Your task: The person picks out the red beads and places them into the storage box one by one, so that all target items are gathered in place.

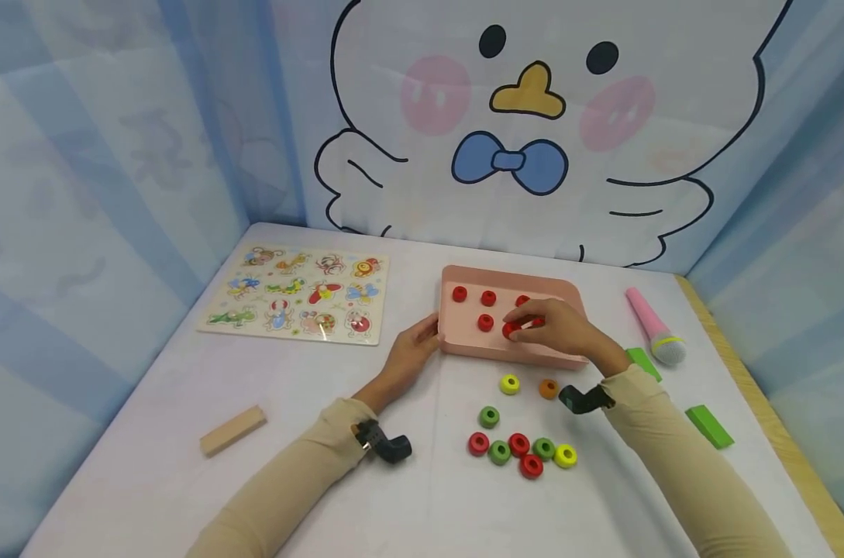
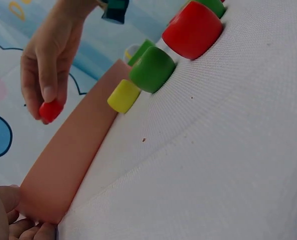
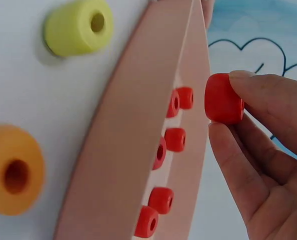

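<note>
A pink tray [image 1: 512, 351] stands mid-table with several red beads [image 1: 486, 322] inside. My left hand [image 1: 409, 358] grips the tray's left end, its thumb and fingers at the corner in the left wrist view. Over the tray, my right hand [image 1: 557, 325] pinches a red bead [image 3: 223, 99] between thumb and fingertips. The right wrist view shows this bead raised above the other beads in the tray. In front of the tray lie a yellow bead [image 1: 509, 384] and an orange bead [image 1: 549, 389].
Nearer me is a loose group of red, green [image 1: 500, 452] and yellow beads. An insect picture board [image 1: 303, 294] lies back left, a wooden block [image 1: 233, 431] front left. To the right are a pink toy microphone [image 1: 652, 322] and green blocks [image 1: 709, 426].
</note>
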`<state>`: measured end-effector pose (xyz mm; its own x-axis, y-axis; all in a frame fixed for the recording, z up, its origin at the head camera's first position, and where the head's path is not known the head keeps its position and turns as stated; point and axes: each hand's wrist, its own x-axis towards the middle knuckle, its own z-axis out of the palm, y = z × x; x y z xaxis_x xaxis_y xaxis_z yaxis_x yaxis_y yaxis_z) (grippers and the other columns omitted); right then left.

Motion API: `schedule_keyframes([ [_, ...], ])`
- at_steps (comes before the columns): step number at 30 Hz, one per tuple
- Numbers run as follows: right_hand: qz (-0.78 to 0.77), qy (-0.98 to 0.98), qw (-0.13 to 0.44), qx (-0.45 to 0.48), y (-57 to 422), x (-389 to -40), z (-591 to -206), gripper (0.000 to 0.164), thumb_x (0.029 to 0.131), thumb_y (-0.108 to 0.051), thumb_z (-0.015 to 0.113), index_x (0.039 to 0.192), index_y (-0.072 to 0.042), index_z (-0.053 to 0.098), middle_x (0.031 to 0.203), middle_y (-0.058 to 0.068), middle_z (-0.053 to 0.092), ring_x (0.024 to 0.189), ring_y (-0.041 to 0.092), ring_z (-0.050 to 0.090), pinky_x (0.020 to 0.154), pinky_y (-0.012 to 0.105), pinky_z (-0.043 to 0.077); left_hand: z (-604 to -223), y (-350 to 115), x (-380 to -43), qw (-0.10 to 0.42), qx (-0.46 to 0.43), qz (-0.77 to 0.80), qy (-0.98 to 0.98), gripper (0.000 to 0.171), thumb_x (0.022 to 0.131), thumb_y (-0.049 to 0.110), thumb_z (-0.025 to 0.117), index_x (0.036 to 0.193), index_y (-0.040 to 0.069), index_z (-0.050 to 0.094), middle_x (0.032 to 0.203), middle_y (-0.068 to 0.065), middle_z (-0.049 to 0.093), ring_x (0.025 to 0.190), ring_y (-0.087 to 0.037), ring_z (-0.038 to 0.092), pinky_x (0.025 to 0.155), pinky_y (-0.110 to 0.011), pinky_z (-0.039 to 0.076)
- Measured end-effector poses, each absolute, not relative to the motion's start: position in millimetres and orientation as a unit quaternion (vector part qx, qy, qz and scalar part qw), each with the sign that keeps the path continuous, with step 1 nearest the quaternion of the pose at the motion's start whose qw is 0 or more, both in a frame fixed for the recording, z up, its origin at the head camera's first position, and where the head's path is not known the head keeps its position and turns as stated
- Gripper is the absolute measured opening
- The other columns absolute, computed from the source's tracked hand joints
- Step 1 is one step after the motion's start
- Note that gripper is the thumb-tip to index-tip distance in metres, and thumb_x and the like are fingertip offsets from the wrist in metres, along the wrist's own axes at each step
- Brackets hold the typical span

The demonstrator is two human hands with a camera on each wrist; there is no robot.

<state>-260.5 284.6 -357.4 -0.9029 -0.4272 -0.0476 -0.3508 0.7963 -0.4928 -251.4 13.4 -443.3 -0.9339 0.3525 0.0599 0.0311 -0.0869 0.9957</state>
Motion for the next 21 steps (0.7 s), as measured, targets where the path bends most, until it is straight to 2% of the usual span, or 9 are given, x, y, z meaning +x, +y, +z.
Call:
schedule_keyframes([
  [5, -0.234, 0.952, 0.092, -0.174, 284, -292, -357, 0.033, 0.09, -0.012, 0.072, 0.121, -0.001, 0.068, 0.113, 0.012, 0.067, 0.102, 0.03, 0.059, 0.086, 0.042, 0.056, -445, 13, -253, 0.106, 0.14, 0.725, 0.666, 0.051, 0.1, 0.005, 0.054, 0.147, -0.007, 0.037, 0.151, -0.02, 0.037, 0.139, -0.027, 0.037, 0.11, -0.03, 0.036],
  [11, -0.229, 0.958, 0.145, -0.096, 284, -320, -368, 0.034, 0.092, -0.02, 0.071, 0.124, -0.009, 0.067, 0.117, 0.01, 0.063, 0.102, 0.03, 0.054, 0.084, 0.039, 0.054, -467, 19, -266, 0.105, 0.129, 0.733, 0.66, 0.052, 0.101, 0.007, 0.055, 0.148, -0.004, 0.038, 0.152, -0.017, 0.037, 0.14, -0.026, 0.036, 0.111, -0.032, 0.035],
  [16, -0.222, 0.959, 0.163, -0.065, 281, -328, -380, 0.033, 0.092, -0.022, 0.07, 0.123, -0.012, 0.067, 0.116, 0.01, 0.062, 0.1, 0.029, 0.054, 0.081, 0.037, 0.055, -476, 23, -270, 0.099, 0.125, 0.737, 0.657, 0.051, 0.1, 0.01, 0.057, 0.148, 0.0, 0.04, 0.152, -0.014, 0.039, 0.139, -0.022, 0.038, 0.11, -0.029, 0.036],
  [21, -0.225, 0.96, 0.154, -0.058, 280, -328, -388, 0.031, 0.093, -0.021, 0.07, 0.123, -0.012, 0.068, 0.115, 0.01, 0.061, 0.097, 0.029, 0.054, 0.081, 0.036, 0.055, -477, 24, -267, 0.095, 0.128, 0.737, 0.657, 0.051, 0.1, 0.011, 0.056, 0.148, 0.002, 0.041, 0.152, -0.012, 0.04, 0.138, -0.02, 0.038, 0.109, -0.027, 0.036],
])
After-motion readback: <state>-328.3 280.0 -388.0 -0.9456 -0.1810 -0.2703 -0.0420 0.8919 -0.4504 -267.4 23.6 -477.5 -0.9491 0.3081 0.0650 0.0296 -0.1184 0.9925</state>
